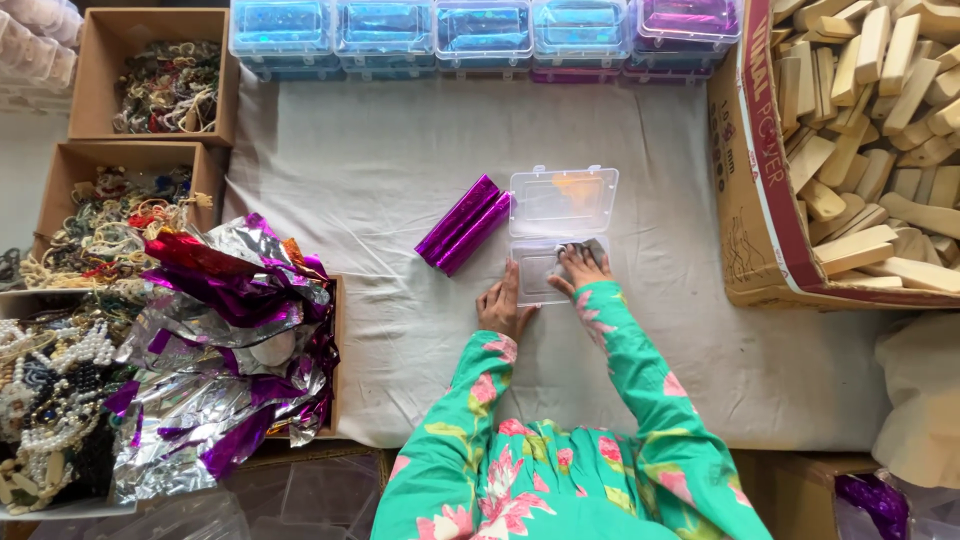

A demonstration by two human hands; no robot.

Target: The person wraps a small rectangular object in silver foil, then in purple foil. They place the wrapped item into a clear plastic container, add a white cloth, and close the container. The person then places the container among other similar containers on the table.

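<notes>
A small clear plastic box (560, 203) lies open on the white cloth, its lid flipped away from me. My left hand (503, 303) rests flat against the left edge of the box's lower half. My right hand (579, 268) presses a small grey cloth (588, 247) into the lower half of the box. A purple foil-wrapped bar (464, 224) lies diagonally just left of the box, touching the lid's corner.
A row of closed clear boxes (483, 30) with blue and purple contents lines the far edge. A cardboard carton of wooden blocks (860, 150) stands right. Crumpled purple and silver foil (230, 340) and cartons of bead jewellery (120, 215) sit left.
</notes>
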